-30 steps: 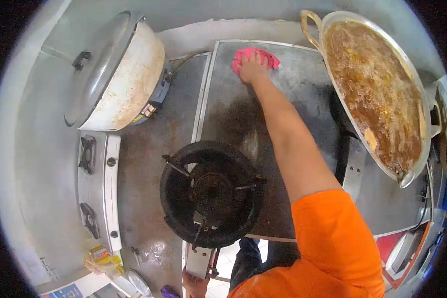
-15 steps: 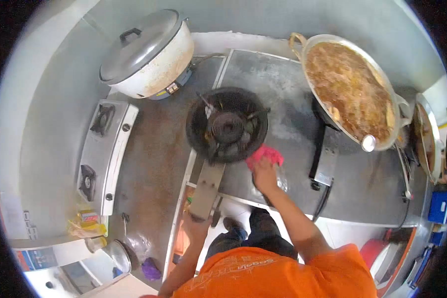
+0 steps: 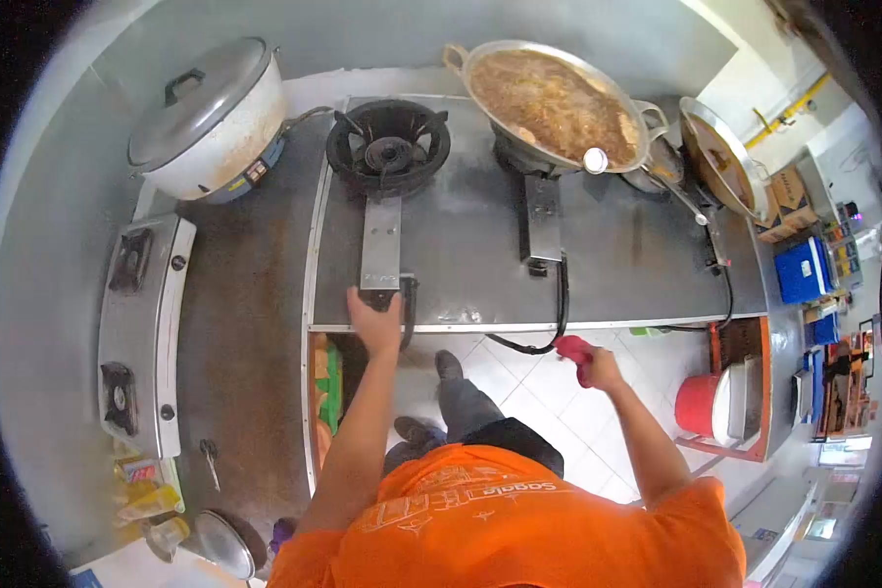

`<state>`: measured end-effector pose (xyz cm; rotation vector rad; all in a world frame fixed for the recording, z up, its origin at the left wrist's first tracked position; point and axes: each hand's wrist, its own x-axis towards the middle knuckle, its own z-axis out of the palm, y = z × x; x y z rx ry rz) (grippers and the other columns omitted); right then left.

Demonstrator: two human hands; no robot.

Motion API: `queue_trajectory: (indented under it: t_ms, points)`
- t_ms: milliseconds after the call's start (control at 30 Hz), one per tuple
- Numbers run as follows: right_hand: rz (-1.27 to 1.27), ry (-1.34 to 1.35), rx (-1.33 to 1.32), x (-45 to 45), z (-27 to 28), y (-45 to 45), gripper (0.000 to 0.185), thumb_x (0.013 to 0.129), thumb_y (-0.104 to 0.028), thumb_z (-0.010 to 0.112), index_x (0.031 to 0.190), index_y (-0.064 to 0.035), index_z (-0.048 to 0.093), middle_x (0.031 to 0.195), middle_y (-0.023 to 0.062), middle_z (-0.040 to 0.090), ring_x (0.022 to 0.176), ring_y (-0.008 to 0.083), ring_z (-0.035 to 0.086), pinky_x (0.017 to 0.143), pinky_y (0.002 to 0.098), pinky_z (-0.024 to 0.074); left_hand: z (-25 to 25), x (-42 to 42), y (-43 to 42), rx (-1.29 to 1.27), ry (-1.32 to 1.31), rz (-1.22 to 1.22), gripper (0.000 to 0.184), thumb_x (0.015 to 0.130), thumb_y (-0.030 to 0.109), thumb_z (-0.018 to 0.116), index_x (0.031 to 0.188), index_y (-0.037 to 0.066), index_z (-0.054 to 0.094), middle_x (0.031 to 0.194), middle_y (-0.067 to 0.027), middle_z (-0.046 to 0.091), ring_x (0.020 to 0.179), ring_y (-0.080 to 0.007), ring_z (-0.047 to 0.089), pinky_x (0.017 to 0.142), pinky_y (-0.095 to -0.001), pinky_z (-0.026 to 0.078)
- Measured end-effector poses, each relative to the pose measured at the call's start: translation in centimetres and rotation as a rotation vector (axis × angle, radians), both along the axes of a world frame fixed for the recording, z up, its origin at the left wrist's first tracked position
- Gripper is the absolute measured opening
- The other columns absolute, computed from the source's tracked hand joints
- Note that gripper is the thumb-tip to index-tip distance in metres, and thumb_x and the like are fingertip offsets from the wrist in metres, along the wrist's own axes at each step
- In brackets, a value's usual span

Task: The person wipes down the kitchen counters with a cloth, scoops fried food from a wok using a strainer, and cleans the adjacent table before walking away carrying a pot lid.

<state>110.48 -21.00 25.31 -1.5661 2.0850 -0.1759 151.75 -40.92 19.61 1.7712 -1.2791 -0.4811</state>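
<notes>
The left hand [image 3: 374, 318] is at the front edge of the gray worktop [image 3: 465, 245]; its grip is closed on the near end of a flat metal bar [image 3: 381, 240], with some fingers hidden under it; the bar runs back to a round black burner [image 3: 389, 147], which sits near the back of the worktop with nothing on top of it.

The right hand [image 3: 603, 369] has its grip closed on a pink cloth [image 3: 576, 355]; the cloth is bunched up and hangs over the white tile floor [image 3: 549, 392], just past the worktop edge; a black hose [image 3: 564, 304] bends down close to it.

To the right of the black burner is a big pan [image 3: 645, 137] full of bubbly brown stuff; it is up on another stand, and a second metal bar [image 3: 545, 211] sticks out in front; far to the left is a big white pot [image 3: 216, 152] with a shiny lid [image 3: 201, 98] on; nearer the person is a small stove [image 3: 152, 333], and scissors [image 3: 210, 463] lie just beside it.
</notes>
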Motion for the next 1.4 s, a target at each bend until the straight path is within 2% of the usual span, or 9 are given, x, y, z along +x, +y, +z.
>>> queue_trajectory:
  t_ms: [100, 267, 367, 400, 467, 567, 1200, 1267, 1400]
  points:
    - [-0.718, -0.858, -0.15, -3.8, 1.5, 0.5, 0.025, 0.093, 0.0, 0.053, 0.112, 0.0051, 0.068, 0.095, 0.0145, 0.073, 0.084, 0.0225, 0.071, 0.076, 0.0355, 0.0579, 2.7, 2.8, 3.2, -0.147, 0.044, -0.093, 0.085, 0.078, 0.022, 0.083, 0.143, -0.008, 0.039, 0.143, -0.0272, 0.048, 0.133, -0.0385, 0.049, 0.112, -0.0432, 0.038]
    - [-0.792, -1.082, -0.694, -0.3, 2.4, -10.0, 0.031, 0.095, -0.025, 0.067, 0.105, 0.0045, 0.064, 0.091, 0.0106, 0.071, 0.077, 0.0185, 0.069, 0.072, 0.0304, 0.0554, -1.4, 9.0, 13.9, 0.062, 0.364, -0.326, 0.055, 0.084, 0.008, 0.076, 0.132, -0.003, 0.052, 0.121, -0.0162, 0.064, 0.112, -0.0251, 0.063, 0.096, -0.0363, 0.05]
    - [-0.621, -0.57, -0.747, 4.5, 4.6, -18.5, 0.026, 0.087, -0.03, 0.072, 0.086, -0.0047, 0.072, 0.074, 0.0071, 0.071, 0.07, 0.0198, 0.069, 0.068, 0.0359, 0.0537, 1.1, 11.0, 22.2, 0.314, 0.328, -0.284, 0.041, 0.086, 0.009, 0.073, 0.123, -0.001, 0.058, 0.111, -0.0128, 0.069, 0.099, -0.0217, 0.068, 0.084, -0.0334, 0.053]
    - [-0.379, -0.198, -0.433, 3.7, 4.0, -21.2, 0.048, 0.095, -0.035, 0.063, 0.128, -0.0005, 0.056, 0.116, 0.0234, 0.068, 0.108, 0.037, 0.066, 0.093, 0.045, 0.0514, -1.3, 12.8, 25.6, 0.176, 0.034, -0.319, 0.034, 0.087, 0.01, 0.073, 0.117, 0.0, 0.061, 0.111, -0.0141, 0.069, 0.098, -0.0193, 0.068, 0.083, -0.0317, 0.053]
    - [-0.163, 0.451, -0.387, 2.0, -7.9, -28.3, 0.071, 0.098, -0.046, 0.054, 0.146, 0.0033, 0.04, 0.145, 0.0315, 0.046, 0.139, 0.0456, 0.041, 0.116, 0.0509, 0.0289, -3.9, 15.6, 31.8, 0.132, -0.225, -0.306, 0.027, 0.087, 0.011, 0.072, 0.11, 0.001, 0.063, 0.109, -0.0154, 0.069, 0.097, -0.0169, 0.068, 0.081, -0.03, 0.053]
    - [-0.337, 0.25, -0.219, 3.4, -4.5, -32.1, 0.082, 0.099, -0.05, 0.048, 0.154, 0.0051, 0.023, 0.158, 0.0303, 0.026, 0.149, 0.0465, 0.019, 0.123, 0.0509, 0.0116, -4.7, 18.0, 43.1, 0.41, -0.107, -0.102, 0.026, 0.087, 0.011, 0.072, 0.109, 0.001, 0.064, 0.108, -0.0155, 0.069, 0.096, -0.0168, 0.068, 0.081, -0.0299, 0.053]
    - [0.795, -0.11, -0.593, -4.6, -4.7, -21.1, 0.047, 0.082, -0.017, 0.071, 0.126, -0.0041, 0.06, 0.134, 0.024, 0.058, 0.132, 0.0403, 0.049, 0.112, 0.0472, 0.0381, -7.7, 10.0, 46.5, 0.531, -0.187, -0.289, 0.019, 0.086, 0.01, 0.072, 0.101, 0.001, 0.065, 0.1, -0.0161, 0.071, 0.091, -0.0161, 0.069, 0.078, -0.0291, 0.054]
    - [0.85, -0.166, -0.375, -5.3, -4.7, -18.1, 0.049, 0.081, -0.017, 0.073, 0.127, -0.0043, 0.06, 0.131, 0.0223, 0.06, 0.125, 0.0394, 0.054, 0.107, 0.0459, 0.0432, -8.9, 11.7, 45.1, 0.503, 0.616, 0.028, 0.018, 0.086, 0.009, 0.073, 0.101, 0.002, 0.064, 0.086, -0.0102, 0.071, 0.081, -0.0169, 0.07, 0.074, -0.0293, 0.054]
    - [0.667, -0.287, -0.335, -6.4, -2.7, -13.0, 0.046, 0.081, -0.02, 0.075, 0.121, -0.0021, 0.062, 0.116, 0.0223, 0.066, 0.11, 0.0399, 0.064, 0.094, 0.0462, 0.0506, -10.3, 14.7, 47.2, 0.771, 0.789, -0.026, 0.021, 0.084, 0.003, 0.073, 0.103, 0.004, 0.064, 0.087, -0.0033, 0.068, 0.076, -0.0167, 0.067, 0.07, -0.0284, 0.054]
